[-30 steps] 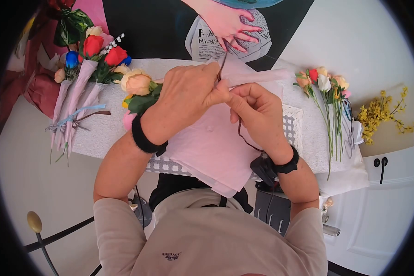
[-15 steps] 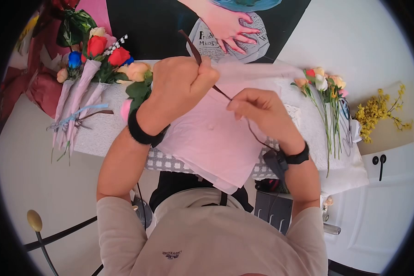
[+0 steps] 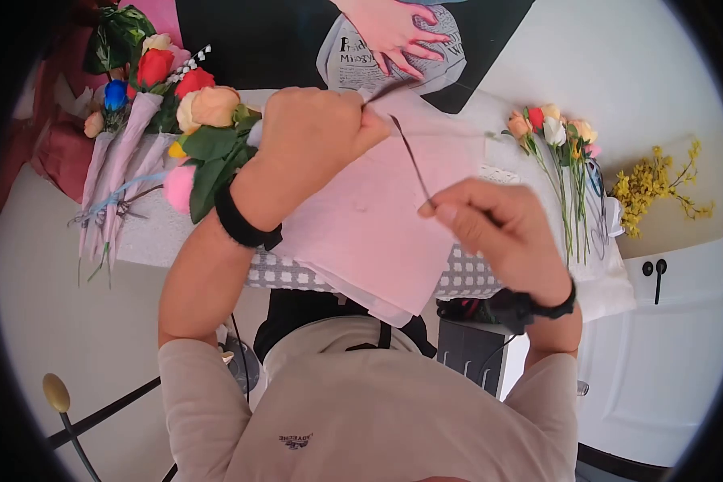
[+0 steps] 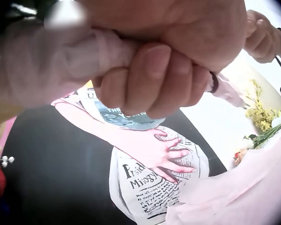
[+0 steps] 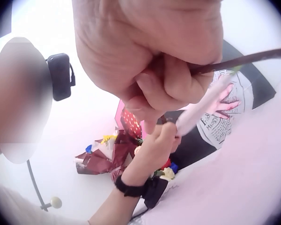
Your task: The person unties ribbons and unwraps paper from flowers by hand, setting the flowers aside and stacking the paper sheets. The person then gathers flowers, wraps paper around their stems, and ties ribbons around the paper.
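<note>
My left hand (image 3: 313,149) grips a flower stem wrapped in pale pink paper; the wrapper (image 4: 84,61) runs through the curled fingers in the left wrist view. Beside that hand, on the side away from the thumb, are a peach rose (image 3: 215,107), green leaves (image 3: 214,145) and a fluffy pink bloom (image 3: 179,189). A dark brown ribbon (image 3: 414,165) slants up from my right hand (image 3: 502,229), which pinches it between thumb and fingers. Another dark ribbon length (image 3: 390,90) sticks out at the left thumb. Under both hands lie pink paper sheets (image 3: 361,249).
Several paper-wrapped roses tied with ribbon (image 3: 120,173) lie at the left on the white cloth (image 3: 157,237). Loose stemmed flowers (image 3: 566,161) lie at the right, near yellow sprigs (image 3: 659,193). A painted board (image 3: 257,48) stands behind. A checked cloth (image 3: 474,269) hangs at the front edge.
The hands, close together a second ago, have drawn apart. My right hand has moved right and toward the body with the brown ribbon; the left keeps its grip, and the blooms beside it have shifted left.
</note>
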`<state>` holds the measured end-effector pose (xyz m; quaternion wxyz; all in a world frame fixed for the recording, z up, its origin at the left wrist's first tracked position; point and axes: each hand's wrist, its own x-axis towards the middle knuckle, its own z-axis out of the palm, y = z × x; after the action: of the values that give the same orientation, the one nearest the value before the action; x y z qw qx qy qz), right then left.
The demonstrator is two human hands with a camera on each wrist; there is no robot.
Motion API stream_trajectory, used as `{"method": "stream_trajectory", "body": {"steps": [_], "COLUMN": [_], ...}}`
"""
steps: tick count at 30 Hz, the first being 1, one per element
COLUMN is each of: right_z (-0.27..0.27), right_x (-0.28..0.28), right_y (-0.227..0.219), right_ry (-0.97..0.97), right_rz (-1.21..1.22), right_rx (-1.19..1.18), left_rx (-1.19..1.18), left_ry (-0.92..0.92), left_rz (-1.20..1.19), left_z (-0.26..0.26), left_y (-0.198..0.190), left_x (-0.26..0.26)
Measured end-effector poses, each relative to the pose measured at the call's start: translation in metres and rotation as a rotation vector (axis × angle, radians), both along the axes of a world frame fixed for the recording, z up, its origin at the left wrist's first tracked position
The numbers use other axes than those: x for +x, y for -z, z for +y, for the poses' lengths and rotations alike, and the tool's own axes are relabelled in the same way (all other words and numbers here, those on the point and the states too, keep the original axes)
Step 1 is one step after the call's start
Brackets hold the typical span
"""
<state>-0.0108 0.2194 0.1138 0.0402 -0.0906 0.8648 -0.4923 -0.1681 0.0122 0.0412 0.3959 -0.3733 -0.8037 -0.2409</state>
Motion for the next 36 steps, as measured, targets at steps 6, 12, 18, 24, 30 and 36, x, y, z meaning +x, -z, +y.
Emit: {"method": "stream_trajectory", "body": {"steps": [6,12,18,24,30,36], "right_z": [0.033,0.03,-0.007,0.017,0.024,-0.017], "right_x": [-0.043,-0.048,-0.003,-0.037,-0.03,-0.003], "right_y": [0.051,-0.004,0.003,0.025,-0.005,0.028], "right_ry": [-0.117,0.119,-0.034,0.022,0.026,-0.098], "right_rz": [0.255,0.056,-0.048,-0.109,-0.086,-0.014], "right_rx": [0.04,0.125,-0.013,-0.178,0.067,-0.006], "left_rx": [0.118,-0.413,0.093,-0.073,-0.377,0.024], "left_ry": [0.554,0.446,0.135,0.717,0.406,0.233], "left_rz": [-0.538,-0.365,-0.209,-0.51,-0.265,-0.186], "left_z": [-0.009,-0.007,0.003,-0.013,-0.007,-0.002], "left_y": [-0.022,-0.007,-0.01,-0.021,-0.006,-0.012], "left_x": [0.022,0.023,0.02,0.023,0.025,0.022]}}
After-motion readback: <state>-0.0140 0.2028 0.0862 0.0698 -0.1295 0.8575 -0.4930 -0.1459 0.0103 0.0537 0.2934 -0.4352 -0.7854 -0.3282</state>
